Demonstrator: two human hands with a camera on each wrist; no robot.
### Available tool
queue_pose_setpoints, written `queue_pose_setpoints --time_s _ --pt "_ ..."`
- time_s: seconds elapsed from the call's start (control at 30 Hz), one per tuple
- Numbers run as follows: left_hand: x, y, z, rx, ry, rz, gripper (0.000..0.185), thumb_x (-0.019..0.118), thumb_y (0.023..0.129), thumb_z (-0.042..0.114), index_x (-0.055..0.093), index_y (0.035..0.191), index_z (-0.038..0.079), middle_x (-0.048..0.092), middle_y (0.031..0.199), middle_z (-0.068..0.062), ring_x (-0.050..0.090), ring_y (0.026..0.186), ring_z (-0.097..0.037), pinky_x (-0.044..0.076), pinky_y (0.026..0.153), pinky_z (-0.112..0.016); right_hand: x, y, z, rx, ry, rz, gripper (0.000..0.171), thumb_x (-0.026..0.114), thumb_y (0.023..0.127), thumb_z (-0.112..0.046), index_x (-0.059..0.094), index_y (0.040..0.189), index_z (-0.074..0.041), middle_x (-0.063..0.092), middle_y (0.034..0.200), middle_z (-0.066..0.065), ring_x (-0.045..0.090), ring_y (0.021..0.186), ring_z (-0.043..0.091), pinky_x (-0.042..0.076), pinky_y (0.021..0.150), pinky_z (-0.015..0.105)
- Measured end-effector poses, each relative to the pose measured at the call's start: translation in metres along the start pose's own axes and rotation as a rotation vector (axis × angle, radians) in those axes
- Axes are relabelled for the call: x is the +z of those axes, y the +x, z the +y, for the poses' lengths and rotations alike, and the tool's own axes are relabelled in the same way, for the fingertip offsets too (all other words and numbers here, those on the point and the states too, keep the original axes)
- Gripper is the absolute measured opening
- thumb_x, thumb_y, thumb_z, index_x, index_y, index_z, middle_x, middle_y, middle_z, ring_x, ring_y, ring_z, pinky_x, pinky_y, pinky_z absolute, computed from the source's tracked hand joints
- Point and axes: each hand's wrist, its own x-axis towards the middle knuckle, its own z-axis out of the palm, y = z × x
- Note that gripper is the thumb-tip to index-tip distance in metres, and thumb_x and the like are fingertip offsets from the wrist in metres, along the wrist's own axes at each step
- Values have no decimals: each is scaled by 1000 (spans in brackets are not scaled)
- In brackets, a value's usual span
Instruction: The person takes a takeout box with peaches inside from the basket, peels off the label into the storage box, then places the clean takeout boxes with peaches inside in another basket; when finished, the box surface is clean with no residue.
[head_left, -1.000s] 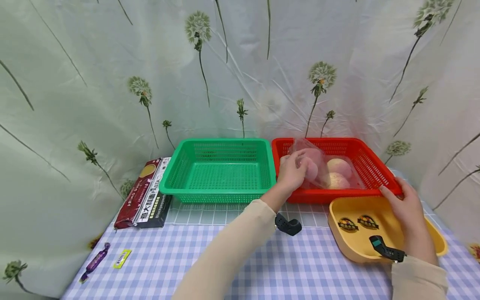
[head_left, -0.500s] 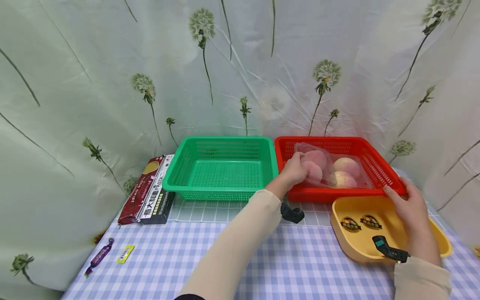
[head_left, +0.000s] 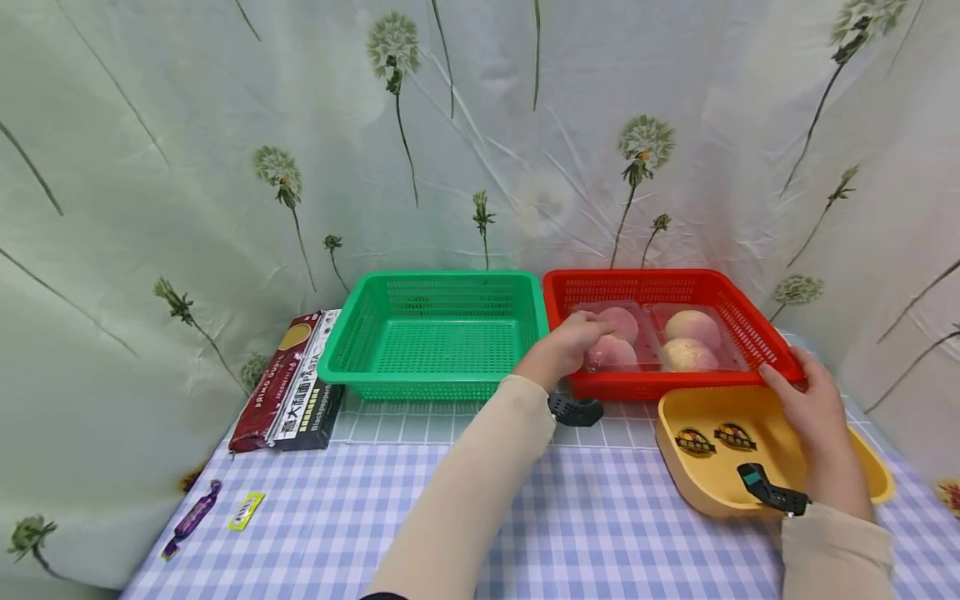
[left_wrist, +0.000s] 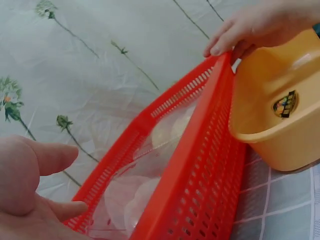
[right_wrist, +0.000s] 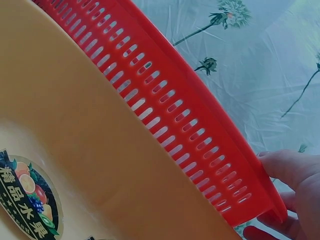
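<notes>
At the left end of the red basket (head_left: 757,346), my left hand (head_left: 566,346) hovers by a clear pack of pinkish, peach-like fruit (head_left: 618,323). Its thumb and fingers (left_wrist: 52,157) are spread apart in the left wrist view, with nothing between them. Beside that pack, a second clear pack of yellow-pink fruit (head_left: 692,329) lies in the same basket. My right hand (head_left: 813,408) grips the basket's front right corner, thumb on the rim (right_wrist: 267,185) and fingers beneath. The rest of that hand is cut off in the right wrist view.
A green basket (head_left: 435,390) stands left of the red one, on a white wire rack. In front of the red basket is a yellow tub (head_left: 682,483) with fruit stickers. Pasta packages (head_left: 288,383) lie far left, with a purple candy (head_left: 192,518) and yellow packet (head_left: 246,511) nearer.
The left pack of fruit was tilted up in my left hand and now lies flat in the red basket. My left fingers have let go of it. My right hand keeps its place.
</notes>
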Motion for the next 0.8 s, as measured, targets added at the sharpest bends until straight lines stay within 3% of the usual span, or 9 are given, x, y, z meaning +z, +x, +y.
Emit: queue_pose_setpoints --time_s 0.07,0.2,0.37,0.5,0.6,0.8 --pt "0 0 -1 5 -14 5 50 67 94 26 52 139 11 58 131 -8 52 120 -27 47 107 -48 1 0 0 -5 2 1 77 44 102 -47 11 160 -10 20 159 32 30 130 48 41 109 46" --pt "-1 0 -7 76 -97 7 58 68 94 29 46 145 13 55 138 -8 53 125 -29 48 107 -48 1 -1 -1 -9 -5 8 75 44 102 -45 11 160 -10 21 159 32 31 129 48 44 106 42" --pt "-10 -4 -19 181 -305 -37 55 66 96 24 44 146 22 46 151 -7 47 137 -29 43 113 -45 -1 -3 -6 -42 -73 -1 74 41 104 -41 11 159 -2 21 155 39 30 130 55 37 106 67" --pt "-13 -11 -30 298 -382 -18 45 61 99 17 48 141 26 48 150 -6 46 139 -29 43 112 -44 -2 -8 -17 -65 -195 -16 74 42 104 -39 15 155 8 22 148 45 26 126 59 38 98 72" --pt "-11 -18 -39 413 -302 32 39 59 99 12 52 136 24 56 142 -6 52 136 -30 49 106 -44 -2 -12 -27 -100 -265 -34 74 45 103 -39 20 153 10 16 149 46 19 130 62 37 94 74" --pt "-15 -39 -55 576 39 53 41 55 100 9 50 139 18 59 138 0 55 132 -25 52 103 -35 4 -22 -52 -210 -327 -22 74 52 100 -39 25 154 4 3 156 41 8 138 64 34 91 80"
